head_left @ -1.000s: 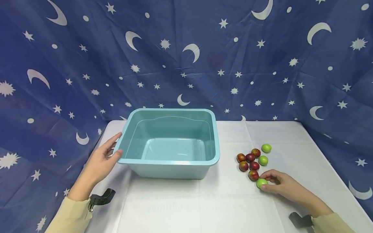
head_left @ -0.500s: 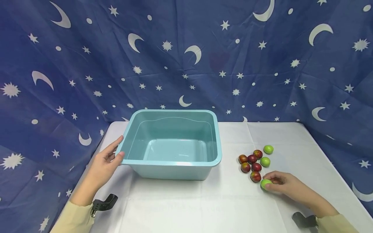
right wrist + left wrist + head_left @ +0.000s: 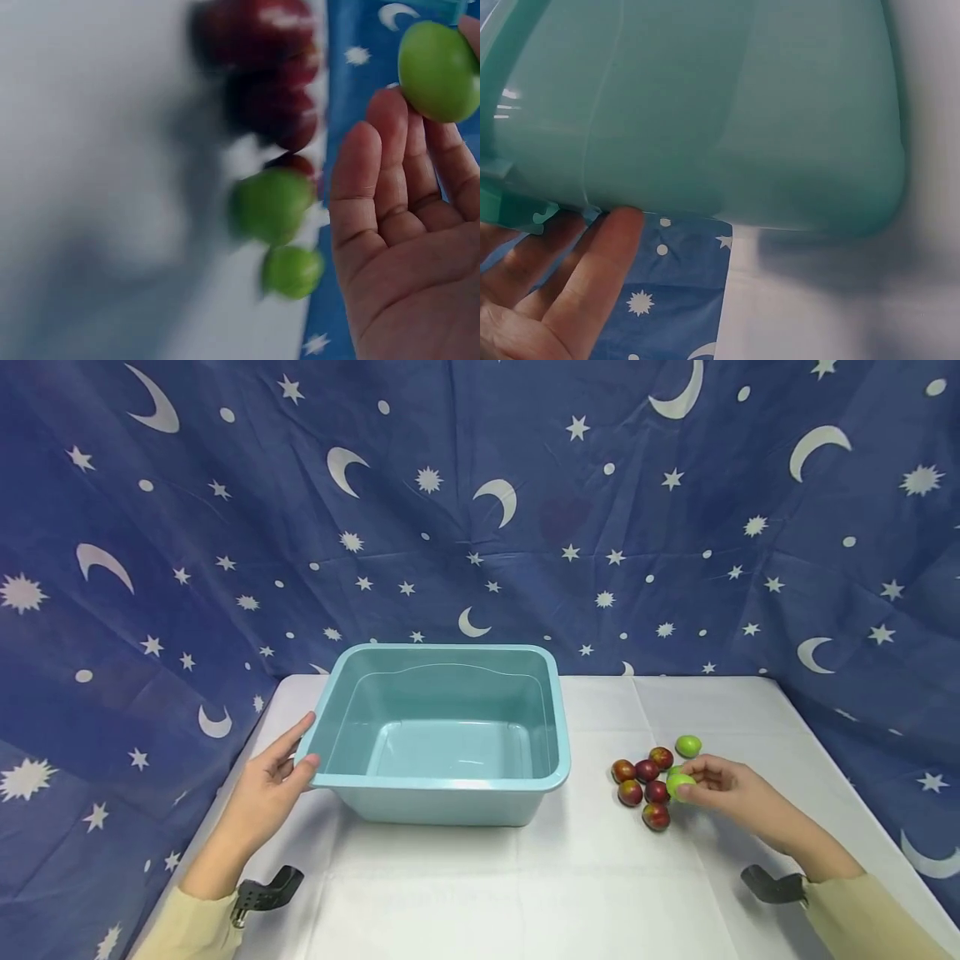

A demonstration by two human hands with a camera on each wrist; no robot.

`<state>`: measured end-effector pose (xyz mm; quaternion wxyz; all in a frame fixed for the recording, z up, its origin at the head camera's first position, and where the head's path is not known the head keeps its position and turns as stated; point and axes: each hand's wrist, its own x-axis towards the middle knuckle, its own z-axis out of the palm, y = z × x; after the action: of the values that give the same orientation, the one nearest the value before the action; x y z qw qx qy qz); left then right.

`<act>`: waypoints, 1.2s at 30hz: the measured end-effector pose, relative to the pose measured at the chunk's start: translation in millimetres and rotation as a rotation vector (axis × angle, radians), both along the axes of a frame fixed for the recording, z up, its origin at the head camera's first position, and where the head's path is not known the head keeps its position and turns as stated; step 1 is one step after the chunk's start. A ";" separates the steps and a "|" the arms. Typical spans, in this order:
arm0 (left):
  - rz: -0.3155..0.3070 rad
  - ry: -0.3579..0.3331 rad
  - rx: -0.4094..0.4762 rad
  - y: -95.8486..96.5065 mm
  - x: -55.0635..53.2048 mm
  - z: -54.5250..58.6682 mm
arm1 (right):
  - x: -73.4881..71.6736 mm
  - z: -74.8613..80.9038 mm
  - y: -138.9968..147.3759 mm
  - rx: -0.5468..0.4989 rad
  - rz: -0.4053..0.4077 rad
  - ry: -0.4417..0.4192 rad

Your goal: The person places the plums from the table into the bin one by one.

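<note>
My right hand (image 3: 731, 789) pinches a smooth, oval green fruit (image 3: 441, 73) between thumb and fingertips, raised off the table in the right wrist view. Just beyond it in the head view is a second green fruit (image 3: 675, 770), mostly hidden, and behind that a third green fruit (image 3: 687, 746). Several red plum-like fruits (image 3: 647, 770) lie close together to the left of these fingers. On the other side, my left hand (image 3: 262, 789) rests its extended fingers and thumb against the left rim of a light blue basin (image 3: 442, 783); its fingertips touch the outside (image 3: 622, 217).
The basin stands at the middle left of a table (image 3: 450, 902) covered with a white cloth, and its inside is bare. A blue curtain (image 3: 420, 527) with moons and stars hangs behind and along both sides. Each wrist wears a black mount (image 3: 270, 889).
My right hand has lifted the green fruit from the front of the group and carried it back toward the other green fruits. My left hand stays at the basin's rim.
</note>
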<state>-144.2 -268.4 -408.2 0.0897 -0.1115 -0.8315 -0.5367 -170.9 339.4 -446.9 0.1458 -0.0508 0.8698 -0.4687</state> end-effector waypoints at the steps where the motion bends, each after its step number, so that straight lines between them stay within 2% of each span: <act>1: 0.001 0.000 -0.001 0.0 0.0 0.3 | -3.9 4.8 -3.1 -0.018 0.006 0.023; 7: 0.005 -0.003 0.010 1.4 -0.1 0.7 | -29.6 44.5 -32.7 -0.068 0.042 0.128; 12: 0.009 -0.011 0.012 4.1 0.5 1.0 | -50.7 76.4 -62.3 -0.108 0.005 0.170; 15: 0.008 -0.014 0.005 6.2 0.7 2.1 | -61.1 89.6 -78.8 -0.154 -0.019 0.168; 21: 0.008 -0.024 -0.018 10.7 1.4 5.8 | -76.0 104.3 -106.8 -0.255 -0.044 0.151; 27: 0.035 -0.004 -0.024 13.6 2.6 5.2 | -88.2 118.8 -133.0 -0.326 -0.009 0.181; 32: 0.062 0.020 -0.024 15.2 5.2 1.8 | -91.3 130.7 -155.8 -0.335 0.017 0.190; 36: 0.061 0.036 -0.017 16.8 5.3 0.7 | -91.9 136.1 -168.8 -0.364 0.016 0.172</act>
<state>-138.9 -251.6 -407.5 0.1200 -0.0967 -0.8373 -0.5246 -262.7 170.5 -310.8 0.0632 -0.1230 0.7795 -0.6110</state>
